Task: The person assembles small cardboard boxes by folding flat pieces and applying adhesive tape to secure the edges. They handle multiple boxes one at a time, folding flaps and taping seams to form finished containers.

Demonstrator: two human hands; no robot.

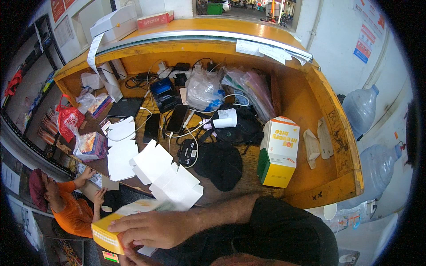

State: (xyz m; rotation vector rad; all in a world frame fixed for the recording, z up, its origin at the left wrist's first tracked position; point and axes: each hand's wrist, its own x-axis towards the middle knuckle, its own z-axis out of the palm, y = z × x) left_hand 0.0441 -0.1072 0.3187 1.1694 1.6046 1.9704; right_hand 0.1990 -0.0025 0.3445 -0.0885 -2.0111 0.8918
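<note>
Head view: we see a yellow and white box (108, 235) in our grasp between 7 and 8 o'clock of the picture, at the near side of the table (335, 186). Our right hand (155, 228) lies over the box with its fingers bent and partly closed, pressed against its yellow part. Our left hand (137, 259) shows only as a few fingers at the box's lower corner, cut off by the lower edge of the picture; how far it is closed we cannot tell. Reckoning now from the box, we have unfolded white cartons (177, 186) with flaps at 1 to 2 o'clock, lying on the table, and flat white sheets (122, 162) at 12. A person in an orange shirt (73, 217) is near us at 9 to 10 o'clock. At 11 sit a clear bag with a purple box (92, 146) and, farther out, a red bag (69, 119). Two dark phones (177, 119) lie side by side between 12 and 1, with a blue and black device (165, 94) beyond them. Toward 2 o'clock we find a black cap (222, 166), then an upright white, yellow and green box (280, 153). Outermost, between 2 and 3, stand two large clear water bottles (361, 108).
</note>
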